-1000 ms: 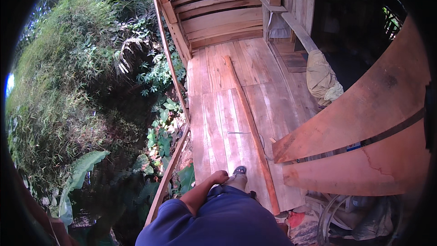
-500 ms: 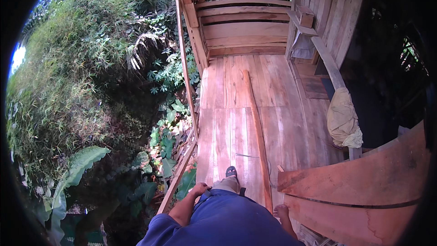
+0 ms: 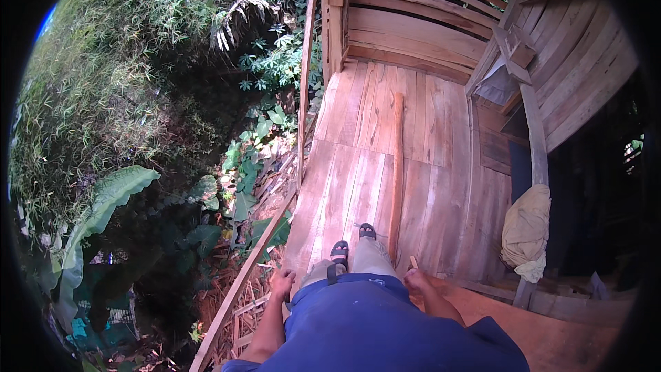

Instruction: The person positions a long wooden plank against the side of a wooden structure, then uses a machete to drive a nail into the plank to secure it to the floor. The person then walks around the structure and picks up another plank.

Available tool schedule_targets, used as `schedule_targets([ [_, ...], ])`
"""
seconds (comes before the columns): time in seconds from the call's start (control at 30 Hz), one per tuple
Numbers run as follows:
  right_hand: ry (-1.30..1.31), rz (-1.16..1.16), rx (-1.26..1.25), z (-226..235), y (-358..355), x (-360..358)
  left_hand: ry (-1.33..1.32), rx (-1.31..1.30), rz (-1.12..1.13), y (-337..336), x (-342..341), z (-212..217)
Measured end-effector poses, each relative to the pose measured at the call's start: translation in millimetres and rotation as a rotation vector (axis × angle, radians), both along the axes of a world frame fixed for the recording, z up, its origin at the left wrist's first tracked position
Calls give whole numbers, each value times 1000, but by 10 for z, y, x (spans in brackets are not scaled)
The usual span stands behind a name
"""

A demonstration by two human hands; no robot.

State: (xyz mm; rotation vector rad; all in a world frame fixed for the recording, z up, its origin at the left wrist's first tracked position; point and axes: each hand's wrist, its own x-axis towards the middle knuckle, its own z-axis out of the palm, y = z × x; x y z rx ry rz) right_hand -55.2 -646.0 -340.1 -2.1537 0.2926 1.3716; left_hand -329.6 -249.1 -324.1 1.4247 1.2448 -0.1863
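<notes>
My left hand [image 3: 281,282] hangs at my side, fingers loosely curled, gripping nothing. My right hand [image 3: 417,281] grips the end of a wooden board [image 3: 551,334] (reddish) at the near right corner of the plank floor [image 3: 358,172]; a long pole [image 3: 397,165] lies mid-floor.

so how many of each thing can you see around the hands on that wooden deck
Bare hands: 2, left hand and right hand
Dark sandals: 2
Long round wooden pole lying on the deck: 1
Pale yellow cloth bundle hanging by the post: 1
Total: 6
</notes>
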Motion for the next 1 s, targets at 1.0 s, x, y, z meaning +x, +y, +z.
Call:
schedule_targets([
  [1.0,-115,677,8,-259,1275,2601,223,-29,381,-2351,-369,9],
])
